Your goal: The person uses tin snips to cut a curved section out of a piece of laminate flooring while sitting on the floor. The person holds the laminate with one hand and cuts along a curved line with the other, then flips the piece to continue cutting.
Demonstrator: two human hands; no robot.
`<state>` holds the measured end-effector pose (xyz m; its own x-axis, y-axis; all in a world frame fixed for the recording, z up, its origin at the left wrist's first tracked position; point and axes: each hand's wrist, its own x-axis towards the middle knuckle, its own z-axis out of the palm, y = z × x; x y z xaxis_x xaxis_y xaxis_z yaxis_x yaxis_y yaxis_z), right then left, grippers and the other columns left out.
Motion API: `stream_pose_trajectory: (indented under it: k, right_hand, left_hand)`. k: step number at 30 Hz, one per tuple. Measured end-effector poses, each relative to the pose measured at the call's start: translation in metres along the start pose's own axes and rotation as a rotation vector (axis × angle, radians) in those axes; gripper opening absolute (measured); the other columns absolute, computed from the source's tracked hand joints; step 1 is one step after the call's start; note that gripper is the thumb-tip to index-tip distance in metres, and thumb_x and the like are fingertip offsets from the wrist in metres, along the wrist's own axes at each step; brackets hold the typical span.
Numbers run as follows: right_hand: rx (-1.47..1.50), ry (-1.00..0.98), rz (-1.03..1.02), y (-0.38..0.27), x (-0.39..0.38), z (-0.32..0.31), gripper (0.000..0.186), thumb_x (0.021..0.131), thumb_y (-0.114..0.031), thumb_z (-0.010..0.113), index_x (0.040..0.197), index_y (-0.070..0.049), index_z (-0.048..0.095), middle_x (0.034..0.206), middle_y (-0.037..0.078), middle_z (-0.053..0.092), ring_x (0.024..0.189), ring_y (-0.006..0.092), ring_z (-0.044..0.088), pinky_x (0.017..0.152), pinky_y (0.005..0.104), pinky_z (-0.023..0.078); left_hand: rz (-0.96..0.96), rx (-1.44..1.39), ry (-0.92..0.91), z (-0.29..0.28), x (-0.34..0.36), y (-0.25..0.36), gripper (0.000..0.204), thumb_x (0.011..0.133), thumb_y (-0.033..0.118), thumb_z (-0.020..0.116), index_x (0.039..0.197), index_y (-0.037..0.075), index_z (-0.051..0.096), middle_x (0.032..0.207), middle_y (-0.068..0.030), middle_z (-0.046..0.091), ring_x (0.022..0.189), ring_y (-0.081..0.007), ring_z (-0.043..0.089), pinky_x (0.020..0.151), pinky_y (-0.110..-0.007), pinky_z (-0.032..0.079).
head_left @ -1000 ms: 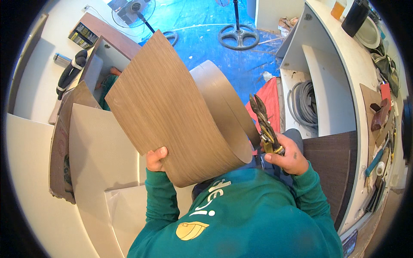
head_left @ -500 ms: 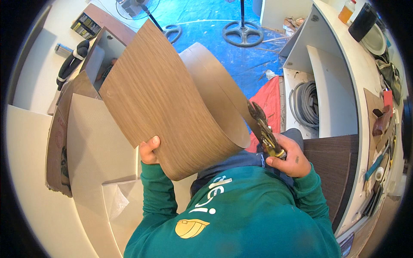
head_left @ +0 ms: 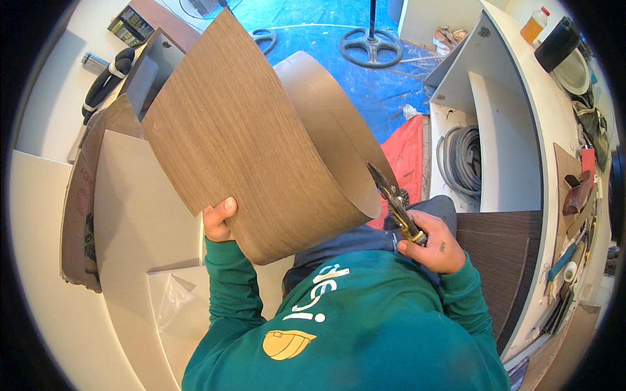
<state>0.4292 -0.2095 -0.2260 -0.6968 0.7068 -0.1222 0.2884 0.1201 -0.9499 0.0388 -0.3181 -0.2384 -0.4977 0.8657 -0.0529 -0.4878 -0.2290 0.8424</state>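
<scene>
In front of green sweatshirt (head_left: 365, 326), R hand (head_left: 430, 242) is wrapped round the snips (head_left: 396, 207), tips up by the R end of the curled wood-grain sheet (head_left: 241, 143); can't tell if touching. L hand (head_left: 220, 219) grips the sheet's lower L edge, thumb on face. Farther off, coiled grey hose (head_left: 460, 158) lies nr the L edge of cabinet (head_left: 456, 85) bottom; stand base w/ spokes (head_left: 373, 47) on blue floor cover (head_left: 365, 94).

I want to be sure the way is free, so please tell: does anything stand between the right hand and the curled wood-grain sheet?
Only the snips held in the right hand: their blades overlap the wood-grain sheet at its right side; touching or not, I cannot tell. Nothing else visible stands between.
</scene>
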Motion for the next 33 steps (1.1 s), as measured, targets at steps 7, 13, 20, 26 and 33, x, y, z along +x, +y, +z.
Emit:
stream_pose_trajectory:
  k: [7,13,20,26,33]
  right_hand:
    - [0.029,-0.016,0.045,-0.001,0.000,0.000,0.040,0.084,-0.019,0.078,0.116,0.002,0.065,0.088,0.009,0.061,0.080,0.0174,0.056,0.076,0.0324,0.048]
    - [-0.014,-0.044,0.042,0.000,0.000,-0.001,0.038,0.085,-0.021,0.076,0.113,0.003,0.067,0.084,0.009,0.059,0.078,0.0165,0.055,0.074,0.0331,0.047]
    - [0.032,-0.055,0.103,0.002,0.001,0.001,0.038,0.085,-0.022,0.076,0.112,0.003,0.068,0.083,0.009,0.060,0.076,0.0160,0.054,0.071,0.0337,0.046]
    - [0.023,-0.017,0.076,0.009,0.000,0.009,0.038,0.085,-0.023,0.077,0.113,0.002,0.067,0.083,0.009,0.060,0.077,0.0160,0.054,0.072,0.0339,0.047]
    - [0.064,0.050,0.050,0.012,0.000,0.020,0.039,0.085,-0.023,0.079,0.111,0.002,0.066,0.086,0.010,0.059,0.077,0.0171,0.054,0.072,0.0346,0.047]
  left_hand:
    - [-0.029,0.004,0.017,0.003,0.000,0.003,0.081,0.074,0.015,0.075,0.145,-0.008,0.042,0.131,-0.0234,0.060,0.114,-0.0379,0.064,0.096,-0.051,0.056]
    - [-0.015,0.075,0.026,-0.002,0.002,0.004,0.085,0.073,0.017,0.076,0.146,-0.009,0.039,0.129,-0.0264,0.060,0.113,-0.0399,0.064,0.095,-0.051,0.057]
    - [-0.006,0.128,-0.033,-0.007,0.002,0.000,0.082,0.080,0.026,0.076,0.144,-0.011,0.040,0.129,-0.0285,0.060,0.113,-0.0409,0.065,0.095,-0.052,0.057]
    - [-0.042,0.181,-0.016,-0.011,-0.001,0.001,0.084,0.078,0.024,0.077,0.144,-0.012,0.039,0.130,-0.0293,0.060,0.113,-0.0409,0.065,0.094,-0.051,0.058]
    - [-0.077,0.138,0.048,-0.001,-0.011,0.002,0.083,0.074,0.019,0.080,0.142,-0.012,0.043,0.128,-0.0266,0.061,0.111,-0.0399,0.065,0.094,-0.052,0.056]
